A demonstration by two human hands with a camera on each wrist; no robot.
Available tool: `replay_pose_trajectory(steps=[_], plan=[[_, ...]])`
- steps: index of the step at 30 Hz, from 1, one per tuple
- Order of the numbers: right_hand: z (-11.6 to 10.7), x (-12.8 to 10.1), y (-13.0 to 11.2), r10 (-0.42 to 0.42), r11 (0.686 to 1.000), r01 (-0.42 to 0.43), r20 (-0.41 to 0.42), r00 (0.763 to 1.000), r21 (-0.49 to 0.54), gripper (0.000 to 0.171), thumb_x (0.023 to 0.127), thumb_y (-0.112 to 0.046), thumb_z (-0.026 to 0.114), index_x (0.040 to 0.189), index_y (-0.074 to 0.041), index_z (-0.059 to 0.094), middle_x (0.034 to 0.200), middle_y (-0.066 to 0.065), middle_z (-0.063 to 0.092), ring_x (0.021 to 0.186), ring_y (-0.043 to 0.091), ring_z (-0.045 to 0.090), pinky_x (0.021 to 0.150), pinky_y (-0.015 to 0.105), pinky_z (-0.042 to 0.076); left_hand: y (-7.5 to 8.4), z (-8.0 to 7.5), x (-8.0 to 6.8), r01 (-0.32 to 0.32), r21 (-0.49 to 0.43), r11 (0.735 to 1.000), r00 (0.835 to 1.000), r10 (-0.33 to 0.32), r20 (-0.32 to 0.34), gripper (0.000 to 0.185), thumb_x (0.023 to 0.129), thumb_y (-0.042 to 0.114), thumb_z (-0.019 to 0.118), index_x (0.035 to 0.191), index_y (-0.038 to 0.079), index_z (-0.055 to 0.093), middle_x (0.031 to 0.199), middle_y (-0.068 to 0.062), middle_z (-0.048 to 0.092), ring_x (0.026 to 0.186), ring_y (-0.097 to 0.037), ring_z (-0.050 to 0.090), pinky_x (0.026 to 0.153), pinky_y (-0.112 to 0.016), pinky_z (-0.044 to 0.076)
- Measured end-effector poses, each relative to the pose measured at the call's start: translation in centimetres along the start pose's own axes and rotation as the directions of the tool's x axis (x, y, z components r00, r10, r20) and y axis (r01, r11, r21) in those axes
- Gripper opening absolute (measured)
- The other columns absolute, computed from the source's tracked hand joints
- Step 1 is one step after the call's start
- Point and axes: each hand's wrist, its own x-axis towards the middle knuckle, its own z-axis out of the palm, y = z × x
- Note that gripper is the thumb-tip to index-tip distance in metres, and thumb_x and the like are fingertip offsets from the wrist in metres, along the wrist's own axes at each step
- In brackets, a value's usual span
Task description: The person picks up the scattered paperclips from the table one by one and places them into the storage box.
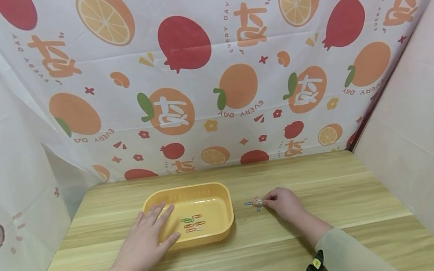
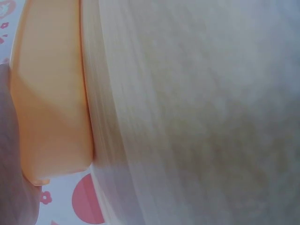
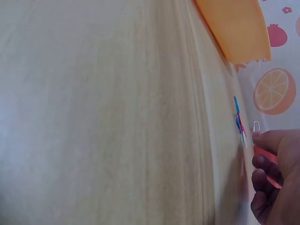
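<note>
My left hand [image 1: 143, 235] lies with spread fingers over the left rim of a shallow yellow tray [image 1: 216, 238]. Inside the tray are several paper clips [image 1: 189, 225] in red, green and white. To the right of the tray, my right hand [image 1: 285, 201] pinches a white paper clip [image 3: 256, 125] between thumb and forefinger, its loop sticking up past the fingertips. Right by those fingertips sits a small pile of coloured paper clips [image 1: 256, 203] on the table, blue and red ones showing in the right wrist view.
The wood-grain table [image 1: 238, 269] runs back to a fruit-printed cloth [image 1: 212, 103]. More cloth hangs at both sides. A black strap with a yellow tag [image 1: 316, 269] is at my right forearm.
</note>
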Motion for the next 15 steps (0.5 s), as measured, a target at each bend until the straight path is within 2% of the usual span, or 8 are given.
replay_pose_trajectory(steps=[8, 15], plan=[[-0.5, -0.1, -1.0, 0.027, 0.999, -0.027, 0.015, 1.000, 0.038, 0.005, 0.089, -0.028, 0.074, 0.089, -0.025, 0.078, 0.098, -0.005, 0.070, 0.094, 0.016, 0.063, 0.085, 0.042, 0.053, 0.0, -0.1, 0.0, 0.003, -0.004, 1.000, 1.000, -0.003, 0.005, 0.074, 0.093, 0.057, 0.060, 0.153, 0.019, 0.040, 0.155, -0.014, 0.038, 0.144, -0.037, 0.030, 0.120, -0.057, 0.012], [-0.8, 0.2, -2.0, -0.005, 1.000, 0.005, 0.014, 1.000, 0.026, 0.009, 0.092, -0.032, 0.072, 0.092, -0.027, 0.078, 0.095, -0.008, 0.067, 0.082, 0.012, 0.057, 0.071, 0.033, 0.050, 0.1, -0.1, -0.1, -0.003, 0.001, 1.000, 1.000, 0.003, -0.008, 0.074, 0.093, 0.059, 0.058, 0.152, 0.018, 0.041, 0.155, -0.014, 0.039, 0.144, -0.038, 0.031, 0.120, -0.057, 0.012]])
